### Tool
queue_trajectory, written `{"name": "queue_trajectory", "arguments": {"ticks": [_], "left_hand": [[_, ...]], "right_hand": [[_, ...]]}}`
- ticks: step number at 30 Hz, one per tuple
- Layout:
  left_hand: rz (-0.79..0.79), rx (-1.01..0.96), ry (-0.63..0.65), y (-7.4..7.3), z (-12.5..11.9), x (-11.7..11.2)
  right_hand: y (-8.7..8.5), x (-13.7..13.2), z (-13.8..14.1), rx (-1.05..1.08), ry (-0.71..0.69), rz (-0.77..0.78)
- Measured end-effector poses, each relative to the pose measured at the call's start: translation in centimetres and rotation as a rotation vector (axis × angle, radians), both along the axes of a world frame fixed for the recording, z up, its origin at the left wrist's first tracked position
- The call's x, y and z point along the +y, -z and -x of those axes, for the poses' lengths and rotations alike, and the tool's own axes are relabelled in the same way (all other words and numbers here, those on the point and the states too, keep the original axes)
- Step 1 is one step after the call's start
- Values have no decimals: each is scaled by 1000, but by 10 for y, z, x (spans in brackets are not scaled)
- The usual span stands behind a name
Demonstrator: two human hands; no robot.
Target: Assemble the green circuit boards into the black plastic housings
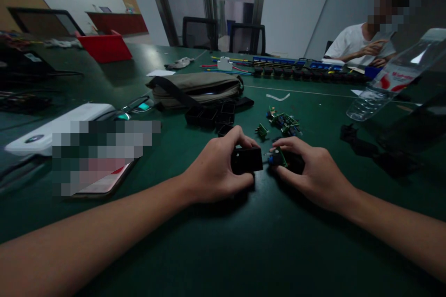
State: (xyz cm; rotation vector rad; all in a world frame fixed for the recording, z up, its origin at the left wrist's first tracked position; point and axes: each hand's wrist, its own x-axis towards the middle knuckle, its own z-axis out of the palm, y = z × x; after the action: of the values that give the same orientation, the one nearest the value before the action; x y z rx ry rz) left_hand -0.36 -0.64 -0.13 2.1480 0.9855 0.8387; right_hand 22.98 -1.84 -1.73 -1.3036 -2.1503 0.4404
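My left hand is closed around a small black plastic housing, thumb along the bottom and fingers over the top. Just to the right, my right hand pinches a small green circuit board with a blue and black part at its left end. That end points at the housing, with a narrow gap between them. Beyond my hands lie a loose small board and a heap of green circuit boards. More black housings are grouped behind my left hand.
A grey-brown pouch lies behind the housings. On the left are a phone, a white box and glasses. A plastic bottle leans at the right, near dark parts. A person sits across the table.
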Motion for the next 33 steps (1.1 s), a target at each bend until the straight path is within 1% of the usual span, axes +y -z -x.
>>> {"name": "queue_trajectory", "arguments": {"ticks": [3,6,8,11,14,18,21,25,30,33], "left_hand": [[19,-41,20,-1,0,-2],[50,-74,41,-1,1,-3],[68,-64,23,-1,2,-2],[92,-49,7,0,1,-1],[102,-63,20,2,1,0],[71,-66,11,4,0,0],[69,-45,5,3,0,-1],[66,1,-11,1,-1,-1],[25,71,-43,1,-2,1],[-29,83,-54,1,-3,1]], "right_hand": [[1,1,-2,11,15,-59],[2,1,-3,-10,-39,-114],[2,1,-3,-46,-75,-127],[3,2,-3,-97,-93,-122],[5,4,-3,-128,-72,-124],[7,5,-2,-138,-12,-126],[7,5,-2,-117,5,-116],[4,3,-3,-48,-15,-111],[0,-1,-4,59,-66,-224],[0,-2,-5,104,-117,-246]]}}
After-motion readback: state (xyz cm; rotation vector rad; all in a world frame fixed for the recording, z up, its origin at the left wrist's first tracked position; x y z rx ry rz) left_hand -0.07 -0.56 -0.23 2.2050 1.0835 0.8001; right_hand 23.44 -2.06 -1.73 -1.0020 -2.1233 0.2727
